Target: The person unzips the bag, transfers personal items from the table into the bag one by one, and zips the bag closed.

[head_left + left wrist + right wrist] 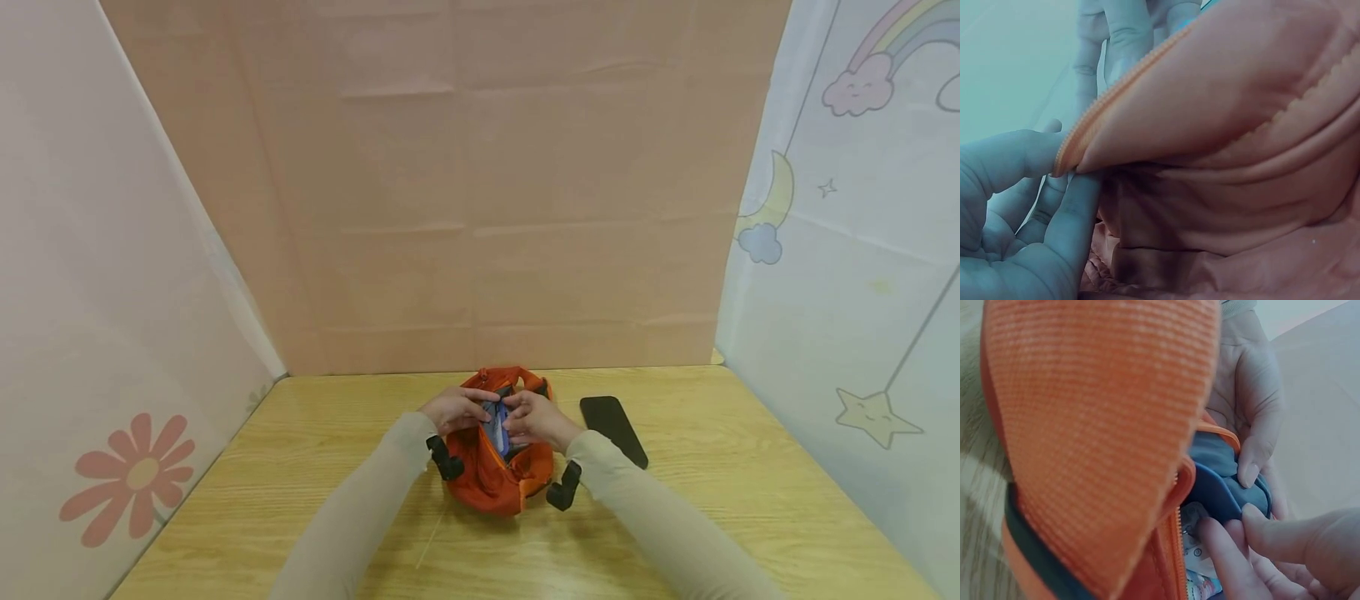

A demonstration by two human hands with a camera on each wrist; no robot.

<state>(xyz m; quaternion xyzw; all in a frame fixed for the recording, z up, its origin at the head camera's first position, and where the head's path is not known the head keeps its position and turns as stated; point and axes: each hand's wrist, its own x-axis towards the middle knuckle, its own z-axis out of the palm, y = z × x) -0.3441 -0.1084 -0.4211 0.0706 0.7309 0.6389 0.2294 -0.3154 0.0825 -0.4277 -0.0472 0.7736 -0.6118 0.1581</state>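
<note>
An orange fabric bag (480, 479) with an unzipped top lies on the table, its grey lining showing in the opening. At the left side of the opening my left hand (457, 408) pinches the zippered edge (1122, 87) between thumb and fingers. My right hand (536, 419) reaches into the mouth from the right. In the right wrist view its thumb and fingers pinch the edge of a blue flat piece (1216, 490) against the grey lining (1249, 497). Below it, a pale printed packet (1197, 550) shows inside the bag. The bag's wide orange strap (1097, 425) hides much of that view.
A black smartphone-like slab (613, 430) lies on the wooden table (300, 467), right of the bag. A brown sheet (465, 208) hangs behind, and printed cloth walls stand at both sides. Black camera mounts (564, 486) are strapped to both wrists.
</note>
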